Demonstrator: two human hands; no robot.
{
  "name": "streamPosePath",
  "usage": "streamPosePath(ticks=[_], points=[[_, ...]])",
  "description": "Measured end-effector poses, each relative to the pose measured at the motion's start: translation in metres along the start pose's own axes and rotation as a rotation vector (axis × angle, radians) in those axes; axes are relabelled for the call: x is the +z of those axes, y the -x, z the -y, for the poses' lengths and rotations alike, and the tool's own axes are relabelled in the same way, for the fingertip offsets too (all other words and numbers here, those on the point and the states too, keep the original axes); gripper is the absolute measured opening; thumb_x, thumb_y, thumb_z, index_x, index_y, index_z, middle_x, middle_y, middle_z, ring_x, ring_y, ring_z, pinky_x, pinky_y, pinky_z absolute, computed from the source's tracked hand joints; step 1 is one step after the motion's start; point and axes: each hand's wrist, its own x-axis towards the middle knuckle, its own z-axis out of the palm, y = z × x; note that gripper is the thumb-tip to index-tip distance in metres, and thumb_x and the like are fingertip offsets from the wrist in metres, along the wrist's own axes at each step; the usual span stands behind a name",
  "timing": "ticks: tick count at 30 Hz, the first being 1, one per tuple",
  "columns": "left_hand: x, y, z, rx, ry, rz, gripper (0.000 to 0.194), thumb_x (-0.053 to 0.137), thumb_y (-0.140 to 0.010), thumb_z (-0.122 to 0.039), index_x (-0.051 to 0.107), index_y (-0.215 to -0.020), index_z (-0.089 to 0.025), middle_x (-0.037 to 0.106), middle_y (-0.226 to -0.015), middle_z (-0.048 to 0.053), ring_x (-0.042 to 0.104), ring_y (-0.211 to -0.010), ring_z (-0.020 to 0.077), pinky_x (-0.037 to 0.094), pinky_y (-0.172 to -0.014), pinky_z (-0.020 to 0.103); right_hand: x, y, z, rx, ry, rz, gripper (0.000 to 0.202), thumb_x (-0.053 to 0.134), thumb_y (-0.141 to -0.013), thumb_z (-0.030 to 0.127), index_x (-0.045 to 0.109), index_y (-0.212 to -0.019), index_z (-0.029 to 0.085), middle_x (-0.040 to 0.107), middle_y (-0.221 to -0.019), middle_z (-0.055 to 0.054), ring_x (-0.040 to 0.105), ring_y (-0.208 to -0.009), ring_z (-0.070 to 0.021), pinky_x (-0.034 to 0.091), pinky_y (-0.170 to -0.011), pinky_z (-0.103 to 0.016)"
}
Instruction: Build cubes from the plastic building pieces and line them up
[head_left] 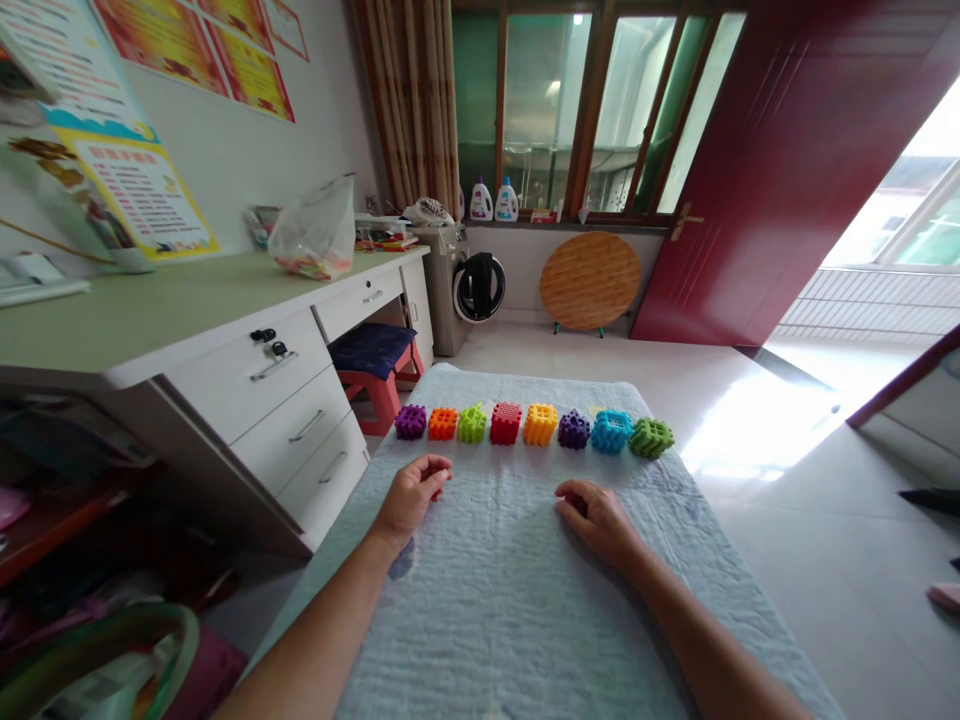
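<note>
A row of several coloured plastic block cubes lies across the pale blue cloth: purple [410, 422], orange [442, 424], lime green [472, 424], red [505, 424], yellow [540, 425], dark violet [574, 429], light blue [612, 432] and green [652, 438]. My left hand [413, 492] is in front of the orange cube, apart from it, fingers curled towards the thumb with nothing seen in them. On the cloth in front of the dark violet cube rests my right hand [598, 515], its fingers bent in and no object showing. Neither hand touches a cube.
The cubes and both arms are over a cloth-covered table [487, 600]. At left stands a desk [225, 310] with drawers and a plastic bag [313, 235] on top. A stool [379, 365], washing machine [450, 290], round wooden board [590, 280] and red door [787, 150] are beyond.
</note>
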Motion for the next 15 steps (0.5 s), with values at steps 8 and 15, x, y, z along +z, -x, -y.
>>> streamPosePath(ticks=[8, 15], points=[[0.001, -0.002, -0.002, 0.058, -0.056, -0.063, 0.028, 0.062, -0.073, -0.041, 0.063, -0.086, -0.016, 0.063, -0.074, 0.001, 0.049, -0.055, 0.01, 0.039, -0.051, 0.021, 0.001, -0.002, 0.001, -0.007, -0.039, 0.016, 0.018, 0.051, -0.081, 0.029, 0.064, -0.083, 0.017, 0.051, -0.06, 0.002, 0.046, -0.055, -0.012, 0.035, -0.054, -0.024], [-0.032, -0.055, -0.017, 0.294, -0.233, -0.513, 0.043, 0.052, -0.077, -0.053, 0.061, -0.093, -0.014, 0.063, -0.083, 0.004, 0.057, -0.08, 0.0189, 0.046, -0.072, 0.028, -0.043, 0.002, -0.015, 0.12, -0.465, -0.28, 0.025, 0.054, -0.082, 0.041, 0.064, -0.083, 0.018, 0.055, -0.059, 0.002, 0.048, -0.054, -0.0123, 0.039, -0.053, -0.024]])
